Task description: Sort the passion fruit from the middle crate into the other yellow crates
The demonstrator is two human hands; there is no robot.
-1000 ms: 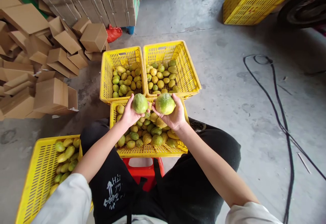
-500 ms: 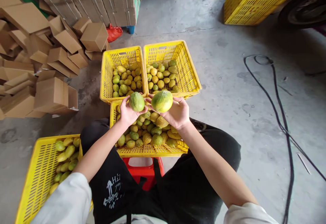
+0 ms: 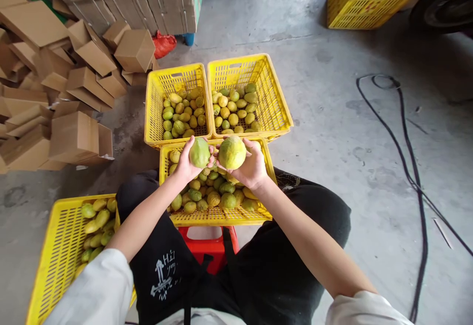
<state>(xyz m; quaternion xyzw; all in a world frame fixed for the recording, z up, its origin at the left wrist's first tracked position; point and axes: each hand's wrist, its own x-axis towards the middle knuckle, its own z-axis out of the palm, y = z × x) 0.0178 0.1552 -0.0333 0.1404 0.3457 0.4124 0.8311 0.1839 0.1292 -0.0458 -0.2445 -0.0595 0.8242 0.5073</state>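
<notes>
Fruit of green skin point(image 3: 199, 153) gripped in left hand point(image 3: 185, 168), thumb along one side, fingertips curled round the other. Likeliest trouble there: a slip from rounded skin through any loosening of the grip, then a bruising drop onto the fruit pile point(image 3: 212, 194) below. Just right of that hand, past a narrow gap, yellow-green fruit point(image 3: 232, 152) cradled in right hand point(image 3: 254, 167), fingers beneath and round the left side, thumb out at the right. Seemingly the looser hold, so perhaps easier to roll out with a tilt of the wrist. Also possible: a knock between the two, from hands so close together. Contact between the two sets of fingertips: cannot tell.

Well left of the left hand, loose cardboard boxes point(image 3: 74, 138); lower on that side, side crate point(image 3: 55, 239) with more fruit, partly behind the left sleeve point(image 3: 99, 285). Just beyond the left hand, far-left crate point(image 3: 155, 106); beyond the right, far-right crate point(image 3: 274, 96), near rims in the way of any forward reach. Under both hands, near crate point(image 3: 221, 218), far rim partly hidden. Well right of the right hand, black cable point(image 3: 424, 236) and, farther off, another yellow crate point(image 3: 365, 5).
</notes>
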